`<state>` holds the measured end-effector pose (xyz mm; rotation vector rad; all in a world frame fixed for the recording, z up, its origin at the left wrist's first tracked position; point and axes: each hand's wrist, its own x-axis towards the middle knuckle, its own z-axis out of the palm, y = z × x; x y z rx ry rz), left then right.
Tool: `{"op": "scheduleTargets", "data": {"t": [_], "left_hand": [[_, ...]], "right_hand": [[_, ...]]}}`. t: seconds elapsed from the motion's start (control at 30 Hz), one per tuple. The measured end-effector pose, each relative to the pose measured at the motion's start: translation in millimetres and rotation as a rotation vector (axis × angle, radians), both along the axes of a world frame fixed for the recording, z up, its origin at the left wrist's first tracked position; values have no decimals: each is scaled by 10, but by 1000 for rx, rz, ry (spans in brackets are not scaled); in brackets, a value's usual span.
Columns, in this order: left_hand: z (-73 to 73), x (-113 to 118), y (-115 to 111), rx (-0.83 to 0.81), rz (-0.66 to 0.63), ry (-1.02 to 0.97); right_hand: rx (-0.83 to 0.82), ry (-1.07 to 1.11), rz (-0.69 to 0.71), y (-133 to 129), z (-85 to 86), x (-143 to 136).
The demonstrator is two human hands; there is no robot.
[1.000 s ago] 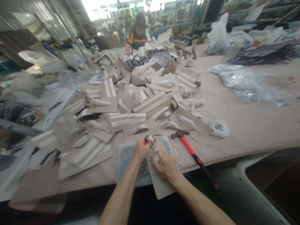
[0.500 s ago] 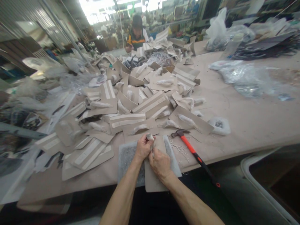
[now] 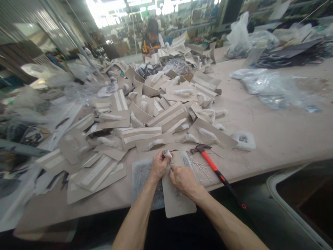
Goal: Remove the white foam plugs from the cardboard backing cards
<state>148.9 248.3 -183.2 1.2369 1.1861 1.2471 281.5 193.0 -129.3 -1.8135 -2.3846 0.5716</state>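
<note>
A flat beige panel point(image 3: 179, 203) lies over a grey speckled pad point(image 3: 140, 177) at the table's front edge. My left hand point(image 3: 159, 166) is closed round a small whitish roll point(image 3: 167, 153) at the panel's upper end; its greyish round end shows above the fingers. Just right of it, my right hand point(image 3: 182, 177) is closed over the panel, its fingertips at a thin piece below the roll, too small to make out. A claw hammer point(image 3: 212, 163) with a red and black handle rests to the right, beside scattered small whitish bits point(image 3: 199, 164).
A large heap of beige panels with wrapped handles point(image 3: 166, 114) spreads ahead and left. A white tub point(image 3: 243, 140) of small parts stands right. Plastic bags point(image 3: 273, 86) lie farther right. A person point(image 3: 151, 41) sits beyond the heap.
My right hand has shifted slightly right, away from my left hand. The panel's near end has swung right, showing more of its surface. The far person's hand has come up a little.
</note>
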Motion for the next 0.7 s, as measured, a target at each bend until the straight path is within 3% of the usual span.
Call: {"op": "scheduleTargets", "data": {"t": [0.53,0.63,0.7], "left_hand": [[-28,-10,-10,-4,8,55],[10,-19,-4,10,-21,96],[55,-18,-2,42,-55,148]], "right_hand": [[-15,37,-42,-39,-19,31],[27,198,-20,-63,-9,168],[148,267,-50,-54,0,367]]}}
